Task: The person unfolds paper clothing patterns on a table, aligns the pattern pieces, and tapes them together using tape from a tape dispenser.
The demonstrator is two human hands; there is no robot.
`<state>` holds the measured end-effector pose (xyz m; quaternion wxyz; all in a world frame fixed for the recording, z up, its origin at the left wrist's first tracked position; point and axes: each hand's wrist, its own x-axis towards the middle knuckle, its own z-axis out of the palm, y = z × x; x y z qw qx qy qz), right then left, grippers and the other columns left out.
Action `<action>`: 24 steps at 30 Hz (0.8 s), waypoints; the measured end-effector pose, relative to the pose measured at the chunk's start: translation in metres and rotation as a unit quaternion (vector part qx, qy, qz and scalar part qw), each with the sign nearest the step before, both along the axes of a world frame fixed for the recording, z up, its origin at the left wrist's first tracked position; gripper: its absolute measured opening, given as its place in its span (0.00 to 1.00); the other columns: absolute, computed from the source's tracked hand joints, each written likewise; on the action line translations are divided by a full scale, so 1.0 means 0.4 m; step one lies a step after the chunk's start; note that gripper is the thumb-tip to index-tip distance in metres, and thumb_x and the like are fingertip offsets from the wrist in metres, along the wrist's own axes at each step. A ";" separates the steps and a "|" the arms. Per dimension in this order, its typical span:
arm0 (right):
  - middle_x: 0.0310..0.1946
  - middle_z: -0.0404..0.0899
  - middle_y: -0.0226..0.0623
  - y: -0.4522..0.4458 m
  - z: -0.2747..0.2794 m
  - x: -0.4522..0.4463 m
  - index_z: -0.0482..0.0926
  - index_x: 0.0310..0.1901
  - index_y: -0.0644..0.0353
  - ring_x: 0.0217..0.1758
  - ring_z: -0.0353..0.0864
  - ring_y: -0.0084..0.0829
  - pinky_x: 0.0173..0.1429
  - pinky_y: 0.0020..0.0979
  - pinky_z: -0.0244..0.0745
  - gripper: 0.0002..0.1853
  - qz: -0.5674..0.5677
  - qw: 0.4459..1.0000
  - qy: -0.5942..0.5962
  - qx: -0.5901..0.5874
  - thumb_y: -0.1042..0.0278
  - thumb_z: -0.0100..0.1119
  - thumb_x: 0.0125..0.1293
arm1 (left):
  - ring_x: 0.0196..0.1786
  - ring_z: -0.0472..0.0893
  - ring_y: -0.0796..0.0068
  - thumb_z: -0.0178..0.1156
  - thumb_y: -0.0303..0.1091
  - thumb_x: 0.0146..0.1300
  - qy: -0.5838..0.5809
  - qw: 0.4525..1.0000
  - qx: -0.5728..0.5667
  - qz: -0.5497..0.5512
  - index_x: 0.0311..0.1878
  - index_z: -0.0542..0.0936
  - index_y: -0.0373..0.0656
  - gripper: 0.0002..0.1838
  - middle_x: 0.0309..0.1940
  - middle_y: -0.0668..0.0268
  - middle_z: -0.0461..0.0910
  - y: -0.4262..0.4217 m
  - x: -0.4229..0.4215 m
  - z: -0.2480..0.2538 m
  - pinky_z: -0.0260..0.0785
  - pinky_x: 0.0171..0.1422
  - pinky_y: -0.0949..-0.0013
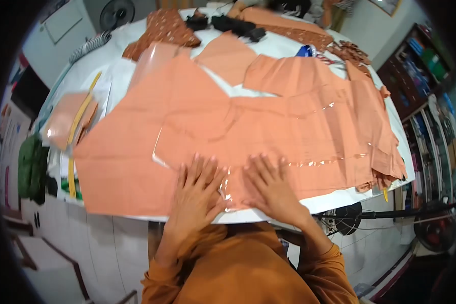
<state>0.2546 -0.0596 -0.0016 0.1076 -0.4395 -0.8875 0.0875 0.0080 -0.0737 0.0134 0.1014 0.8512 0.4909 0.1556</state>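
Observation:
A large sheet of peach-orange fabric (pixel 121 167) is spread over the white table (pixel 324 203). On top of it, near the front edge, my left hand (pixel 197 190) lies flat with its fingers apart. Just to the right, my right hand (pixel 271 188) also rests palm down, fingers spread. Neither hand holds anything. Clear plastic with shiny edges (pixel 309 163) lies over the fabric between and beyond my hands. The fabric bunches in folds at the table's right end.
Yellow measuring tape (pixel 79 119) and a plastic-wrapped packet (pixel 63 119) lie at the left. Brown patterned cloth (pixel 162 30), black cloth (pixel 238 26) and scissors (pixel 329 60) are toward the back. Another person's arm (pixel 236 8) shows at the far edge.

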 end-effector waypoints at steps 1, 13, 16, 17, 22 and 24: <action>0.77 0.49 0.55 -0.001 0.009 -0.002 0.58 0.74 0.63 0.81 0.43 0.56 0.76 0.70 0.28 0.41 -0.001 1.000 -0.002 -0.008 0.43 0.55 0.68 | 0.79 0.49 0.44 0.58 0.55 0.64 0.009 1.000 -0.002 0.006 0.74 0.67 0.50 0.37 0.77 0.56 0.57 -0.002 0.002 -0.005 0.39 0.78 0.36; 0.66 0.68 0.54 0.359 0.250 0.192 0.66 0.67 0.65 0.71 0.65 0.53 0.77 0.59 0.47 0.34 -0.083 0.996 0.014 0.008 0.50 0.59 0.67 | 0.78 0.51 0.40 0.57 0.62 0.64 0.048 0.999 -0.010 0.016 0.73 0.69 0.50 0.39 0.77 0.54 0.57 0.000 0.006 0.001 0.38 0.77 0.33; 0.54 0.77 0.55 0.681 0.260 0.310 0.72 0.57 0.66 0.61 0.75 0.51 0.72 0.53 0.57 0.27 -0.196 0.971 -0.024 0.136 0.55 0.63 0.62 | 0.77 0.53 0.39 0.58 0.63 0.63 0.094 0.995 0.023 -0.006 0.73 0.65 0.42 0.43 0.75 0.47 0.57 -0.002 0.002 0.005 0.44 0.75 0.31; 0.51 0.79 0.55 0.779 0.270 0.340 0.74 0.53 0.67 0.57 0.77 0.51 0.71 0.51 0.59 0.26 -0.240 0.958 -0.061 0.147 0.56 0.64 0.61 | 0.77 0.52 0.38 0.60 0.58 0.62 0.035 0.999 -0.022 0.010 0.74 0.66 0.51 0.40 0.76 0.54 0.58 -0.002 0.003 0.000 0.40 0.75 0.29; 0.54 0.78 0.59 1.122 0.165 0.492 0.69 0.61 0.72 0.61 0.78 0.52 0.63 0.47 0.73 0.50 -0.447 0.878 -0.075 0.155 0.41 0.77 0.44 | 0.79 0.50 0.41 0.60 0.61 0.61 0.030 0.997 -0.071 0.019 0.75 0.65 0.52 0.41 0.77 0.55 0.57 0.021 0.003 0.029 0.36 0.76 0.30; 0.52 0.80 0.58 1.174 0.136 0.534 0.70 0.61 0.71 0.57 0.80 0.51 0.60 0.42 0.76 0.53 -0.381 0.917 -0.045 0.111 0.42 0.80 0.38 | 0.79 0.50 0.42 0.60 0.61 0.60 0.018 0.995 -0.101 0.020 0.75 0.65 0.52 0.42 0.77 0.55 0.57 0.025 -0.002 0.029 0.36 0.76 0.30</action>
